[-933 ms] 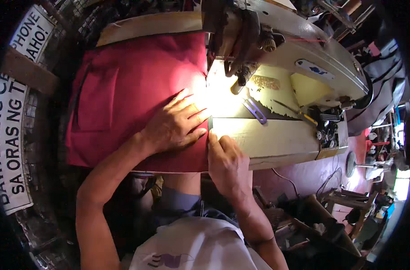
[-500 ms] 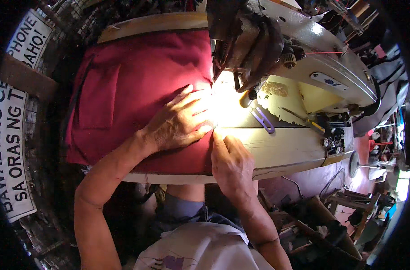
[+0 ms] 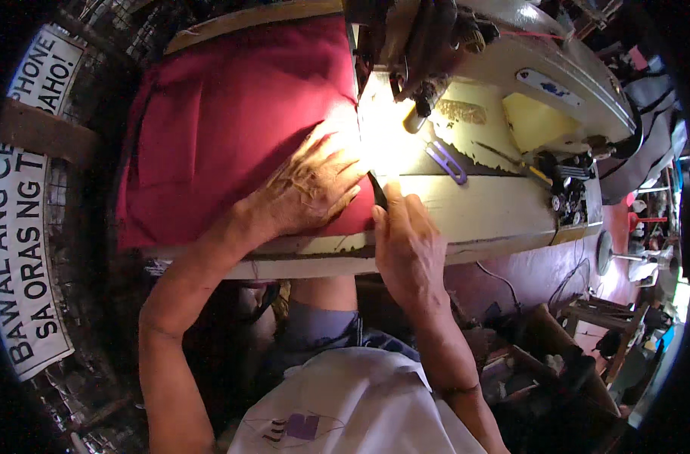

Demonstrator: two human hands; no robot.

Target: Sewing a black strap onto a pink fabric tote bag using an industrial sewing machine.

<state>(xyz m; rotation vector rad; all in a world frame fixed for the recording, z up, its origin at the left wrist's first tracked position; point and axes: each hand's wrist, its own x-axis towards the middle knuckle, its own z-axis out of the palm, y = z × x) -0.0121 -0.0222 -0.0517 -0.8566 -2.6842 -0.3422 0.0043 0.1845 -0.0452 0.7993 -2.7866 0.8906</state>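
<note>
A maroon cloth (image 3: 231, 113) with a stitched flap-like panel at its left lies across the sewing table, its right edge running up to the sewing machine's (image 3: 504, 57) needle area. My left hand (image 3: 307, 185) rests flat on the cloth near that edge, fingers spread. At the near right corner, my right hand (image 3: 409, 242) pinches the cloth's edge between thumb and fingers. A dark strip (image 3: 376, 191) shows there, beside the fingertips. Bright lamp light washes out the spot by the needle, so detail is lost.
Purple thread snips (image 3: 445, 163) and a slim yellow-handled tool (image 3: 538, 174) lie on the machine bed. A bobbin winder (image 3: 568, 185) sits at the right end. A white sign (image 3: 27, 265) stands at the left; a box of scraps (image 3: 542, 363) is on the floor.
The view has shifted, so the table sits higher. My right hand has turned the cloth's edge a little, baring a dark strip. My left hand stays on the cloth.
</note>
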